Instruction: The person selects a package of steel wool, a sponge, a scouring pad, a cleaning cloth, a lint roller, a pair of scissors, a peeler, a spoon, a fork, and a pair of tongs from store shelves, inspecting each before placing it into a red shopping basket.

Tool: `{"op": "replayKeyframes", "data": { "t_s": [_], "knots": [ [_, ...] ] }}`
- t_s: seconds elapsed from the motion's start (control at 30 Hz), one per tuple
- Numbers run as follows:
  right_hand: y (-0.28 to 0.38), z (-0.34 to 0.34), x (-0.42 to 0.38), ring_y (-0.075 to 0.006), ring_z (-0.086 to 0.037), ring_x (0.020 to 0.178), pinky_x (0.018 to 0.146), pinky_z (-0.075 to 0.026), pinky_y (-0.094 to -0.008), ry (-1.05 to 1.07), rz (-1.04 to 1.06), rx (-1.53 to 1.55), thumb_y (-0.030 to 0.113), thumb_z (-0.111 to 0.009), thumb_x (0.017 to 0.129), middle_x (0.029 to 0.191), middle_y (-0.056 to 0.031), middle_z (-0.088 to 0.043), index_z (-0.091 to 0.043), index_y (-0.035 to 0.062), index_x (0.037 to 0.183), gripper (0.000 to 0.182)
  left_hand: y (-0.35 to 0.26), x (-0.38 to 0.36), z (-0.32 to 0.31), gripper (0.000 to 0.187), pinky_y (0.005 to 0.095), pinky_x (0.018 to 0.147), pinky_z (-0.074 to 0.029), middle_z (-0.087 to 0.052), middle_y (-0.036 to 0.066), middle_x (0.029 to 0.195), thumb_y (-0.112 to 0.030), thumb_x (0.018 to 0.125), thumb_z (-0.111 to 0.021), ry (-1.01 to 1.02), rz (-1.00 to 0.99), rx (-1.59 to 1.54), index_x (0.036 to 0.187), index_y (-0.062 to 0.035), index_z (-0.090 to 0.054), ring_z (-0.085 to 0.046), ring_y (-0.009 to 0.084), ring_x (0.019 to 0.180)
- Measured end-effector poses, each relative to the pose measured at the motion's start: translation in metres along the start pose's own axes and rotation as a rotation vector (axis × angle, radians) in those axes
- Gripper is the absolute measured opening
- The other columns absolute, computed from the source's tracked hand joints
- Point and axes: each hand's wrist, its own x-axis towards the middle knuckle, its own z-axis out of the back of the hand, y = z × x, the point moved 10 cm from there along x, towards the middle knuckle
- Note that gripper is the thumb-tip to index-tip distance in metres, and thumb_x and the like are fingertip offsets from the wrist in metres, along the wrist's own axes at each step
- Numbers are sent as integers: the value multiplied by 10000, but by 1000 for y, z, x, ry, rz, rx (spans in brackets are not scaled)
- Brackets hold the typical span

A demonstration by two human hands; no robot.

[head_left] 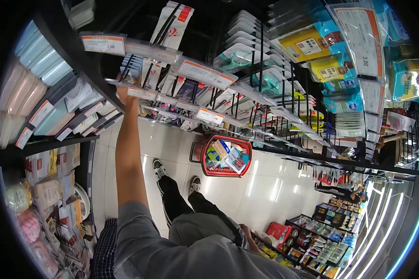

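Note:
My left arm stretches up to the hanging display, and my left hand is at a row of small light-blue packs on a hook, behind a clear price strip. Its fingers are mostly hidden by the strip and the packs. Low by my right side is my right hand, partly covered by my clothing, with its fingers too small to make out. On the floor ahead, a red basket holds several packaged items.
Hooks with carded goods and yellow packs run across the top and right. Folded goods fill the left shelf. A dark checked garment is at lower left. Product racks stand at lower right, and a person is farther off.

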Motion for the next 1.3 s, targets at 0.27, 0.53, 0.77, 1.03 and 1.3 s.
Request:
{"op": "replayKeyframes", "data": {
  "t_s": [0.27,0.53,0.77,1.03,1.3],
  "knots": [
    [32,-6,-23,-253,-630,856,736,-482,-344,43,-29,32,305,-596,767,904,-169,-652,-628,54,1013,353,-9,-14,29,728,454,795,-451,-560,229,993,-408,563,-784,-27,-8,391,1063,5,-453,-568,423,883],
    [22,-6,-8,-235,-625,811,715,-474,-333,43,36,60,283,-569,783,855,-160,-646,-632,46,1000,328,2,-69,46,655,437,792,-455,-603,263,941,-405,623,-737,86,263,403,1045,12,-461,-586,410,901],
    [64,20,30,-252,-621,841,728,-477,-356,-43,120,-89,207,-568,770,873,-156,-648,-617,13,975,286,45,-279,36,350,241,415,-334,-475,-1,640,-362,756,-677,510,552,-46,836,-60,-521,-426,91,482],
    [231,49,41,-205,-604,708,644,-481,-327,202,649,434,211,-639,803,853,-127,-611,-565,3,1005,299,-23,-559,46,310,257,523,-378,-548,20,695,-276,775,-690,793,650,-3,881,-18,-556,-488,101,573],
    [150,-29,141,-237,-623,763,692,-484,-340,250,908,-265,302,-715,705,852,-116,-643,-607,51,948,366,-14,-666,42,405,245,583,-475,-630,113,912,-221,815,-659,1036,820,-2,1099,16,-495,-601,128,686]
  ]
}}
